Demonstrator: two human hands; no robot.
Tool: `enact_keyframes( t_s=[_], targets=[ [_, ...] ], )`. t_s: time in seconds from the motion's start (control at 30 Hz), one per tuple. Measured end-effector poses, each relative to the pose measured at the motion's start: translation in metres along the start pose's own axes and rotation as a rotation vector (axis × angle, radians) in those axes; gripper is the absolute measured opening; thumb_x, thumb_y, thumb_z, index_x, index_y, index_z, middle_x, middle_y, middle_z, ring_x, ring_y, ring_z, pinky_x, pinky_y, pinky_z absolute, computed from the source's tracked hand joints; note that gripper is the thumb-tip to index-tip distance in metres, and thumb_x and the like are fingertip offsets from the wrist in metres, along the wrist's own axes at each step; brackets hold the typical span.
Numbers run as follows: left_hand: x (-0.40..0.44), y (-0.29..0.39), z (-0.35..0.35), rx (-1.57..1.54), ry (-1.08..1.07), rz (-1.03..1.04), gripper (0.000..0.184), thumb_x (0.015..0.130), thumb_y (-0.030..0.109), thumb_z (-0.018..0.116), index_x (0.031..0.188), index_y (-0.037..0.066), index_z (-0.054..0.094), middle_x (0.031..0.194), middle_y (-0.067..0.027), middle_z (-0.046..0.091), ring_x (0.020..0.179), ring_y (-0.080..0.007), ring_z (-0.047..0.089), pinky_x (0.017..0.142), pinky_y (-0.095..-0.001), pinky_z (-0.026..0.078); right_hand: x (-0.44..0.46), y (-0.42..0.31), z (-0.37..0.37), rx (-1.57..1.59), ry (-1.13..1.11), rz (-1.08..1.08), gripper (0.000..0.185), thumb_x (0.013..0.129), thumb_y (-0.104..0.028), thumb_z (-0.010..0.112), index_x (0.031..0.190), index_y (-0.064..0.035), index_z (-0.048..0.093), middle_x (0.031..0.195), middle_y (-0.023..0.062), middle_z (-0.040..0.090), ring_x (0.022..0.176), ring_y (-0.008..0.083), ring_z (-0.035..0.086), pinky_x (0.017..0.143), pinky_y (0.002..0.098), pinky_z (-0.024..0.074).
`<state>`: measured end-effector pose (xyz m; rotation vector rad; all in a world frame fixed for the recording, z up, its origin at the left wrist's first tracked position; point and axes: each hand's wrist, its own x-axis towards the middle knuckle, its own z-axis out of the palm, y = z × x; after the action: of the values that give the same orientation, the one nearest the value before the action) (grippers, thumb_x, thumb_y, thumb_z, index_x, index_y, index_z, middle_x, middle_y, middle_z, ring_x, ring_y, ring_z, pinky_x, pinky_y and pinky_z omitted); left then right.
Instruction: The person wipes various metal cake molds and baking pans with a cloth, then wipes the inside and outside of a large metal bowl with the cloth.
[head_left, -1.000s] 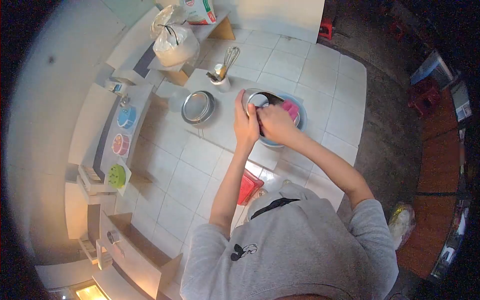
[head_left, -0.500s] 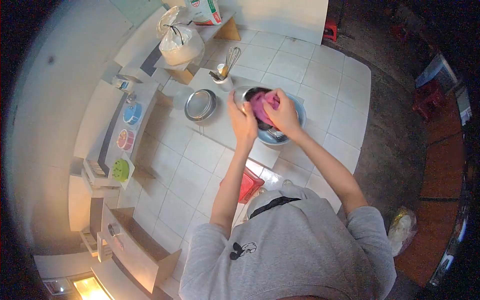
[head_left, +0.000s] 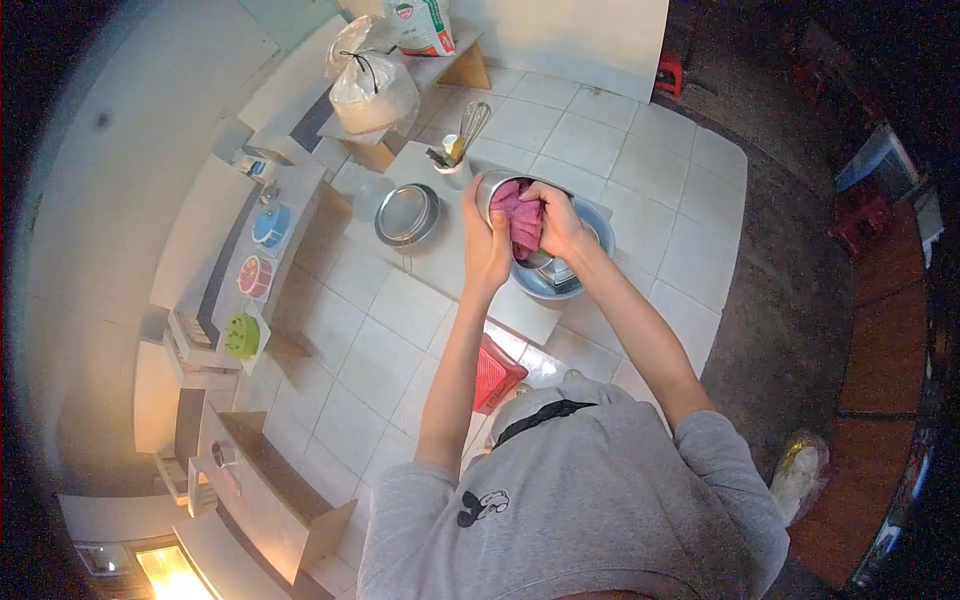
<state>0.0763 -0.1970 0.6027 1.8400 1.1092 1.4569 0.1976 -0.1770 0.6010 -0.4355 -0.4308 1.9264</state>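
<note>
My left hand (head_left: 488,245) is closed round the left side of a shiny metal bowl (head_left: 487,190), its thumb near the rim. My right hand (head_left: 562,228) grips a crumpled pink cloth (head_left: 517,215), pressed against the inside of the bowl. The bowl is tilted, and the cloth and right hand hide much of its interior. Below both hands stands a blue basin (head_left: 602,225) with metal items in it, mostly covered from view.
A round metal sieve (head_left: 407,212) lies on the low white table (head_left: 450,280). Behind are a cup of utensils (head_left: 453,174) with a whisk, and a tied plastic bag (head_left: 372,100). A red stool (head_left: 495,375) stands near my legs. Decorated cakes (head_left: 241,336) line the left shelf.
The pink cloth was blurred and bunched in my right hand; now it lies spread more inside the bowl. The bowl's rim now shows more clearly. The whole view has shifted slightly.
</note>
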Motion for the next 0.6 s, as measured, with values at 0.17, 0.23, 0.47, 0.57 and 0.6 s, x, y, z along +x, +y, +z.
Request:
enact_keyframes(
  t_s=[0.17,0.23,0.47,0.57,0.6],
  targets=[
    [-0.001,0.003,0.003,-0.066,-0.007,0.028,0.079,0.08,0.062,0.03,0.127,-0.001,0.022,0.126,-0.0212,0.03,0.117,-0.0331,0.031,0.098,-0.0379,0.023,-0.014,-0.008,0.008,-0.017,0.009,-0.042,0.016,0.067,-0.011,0.05,0.081,-0.0028,0.053,0.079,0.0073,0.057,0.073,0.0192,0.055,0.071,0.0332,0.0461],
    [-0.001,0.006,0.005,-0.093,-0.022,0.021,0.079,0.079,0.06,0.037,0.127,0.0,0.021,0.128,-0.019,0.029,0.12,-0.0318,0.028,0.099,-0.0372,0.022,-0.014,-0.008,0.003,0.012,0.004,-0.046,0.017,0.067,-0.011,0.049,0.081,-0.0028,0.053,0.079,0.0073,0.057,0.073,0.0193,0.055,0.071,0.0333,0.0461],
    [0.002,0.015,0.014,-0.214,0.059,-0.083,0.075,0.079,0.053,0.047,0.127,0.0,0.024,0.127,-0.0188,0.03,0.116,-0.0329,0.031,0.097,-0.0379,0.024,0.002,0.008,0.006,0.112,0.267,-0.156,0.018,0.079,-0.009,0.039,0.087,-0.0016,0.053,0.085,0.0101,0.058,0.077,0.0213,0.056,0.074,0.0335,0.0466],
    [-0.009,0.015,0.025,-0.006,0.242,0.038,0.068,0.081,0.046,0.047,0.126,-0.001,0.027,0.128,-0.0187,0.031,0.114,-0.0317,0.033,0.095,-0.0367,0.025,0.0,0.011,0.017,0.029,0.453,-0.201,0.019,0.081,-0.008,0.037,0.086,-0.0024,0.054,0.083,0.0097,0.058,0.075,0.0208,0.057,0.07,0.0332,0.047],
    [-0.01,0.012,0.024,-0.005,0.242,0.039,0.068,0.081,0.046,0.047,0.126,-0.001,0.027,0.128,-0.0187,0.031,0.114,-0.0317,0.033,0.095,-0.0367,0.025,-0.001,0.01,0.021,0.046,0.395,-0.185,0.019,0.082,-0.008,0.036,0.085,-0.0022,0.054,0.084,0.01,0.058,0.076,0.021,0.056,0.07,0.0335,0.047]
  ],
)
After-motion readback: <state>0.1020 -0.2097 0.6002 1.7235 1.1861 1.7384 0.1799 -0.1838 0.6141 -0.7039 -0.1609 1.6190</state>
